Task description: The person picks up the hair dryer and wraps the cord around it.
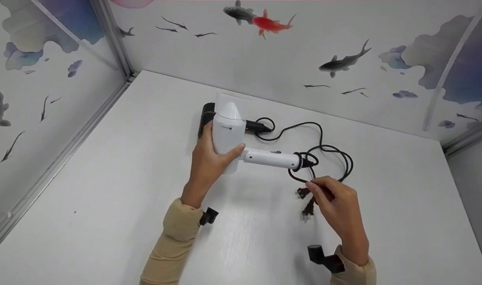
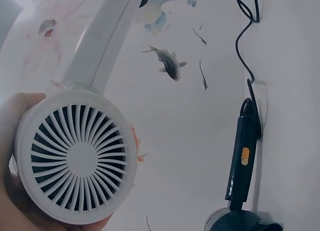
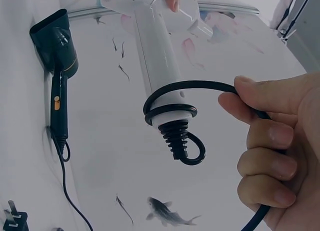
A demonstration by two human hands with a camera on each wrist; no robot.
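A white hair dryer [image 1: 229,136] is held above the table, its handle [image 1: 270,158] pointing right. My left hand [image 1: 206,162] grips it round the body, thumb near the handle joint; the round air intake grille [image 2: 82,161] fills much of the left wrist view. Black cord [image 3: 200,84] loops round the handle's end, beside its ribbed strain relief [image 3: 174,136]. My right hand [image 1: 338,204] pinches this cord between thumb and forefinger, and the cord runs on past the curled fingers [image 3: 267,163]. Behind the white dryer lies a black hair dryer [image 3: 62,66], partly hidden in the head view.
Two dark plugs, one upper [image 1: 303,192] and one lower [image 1: 308,209], lie close together near my right hand. Loose black cord [image 1: 322,134] snakes over the white table [image 1: 118,178]. Upright panels [image 1: 185,51] with painted fish border the table at the back and sides.
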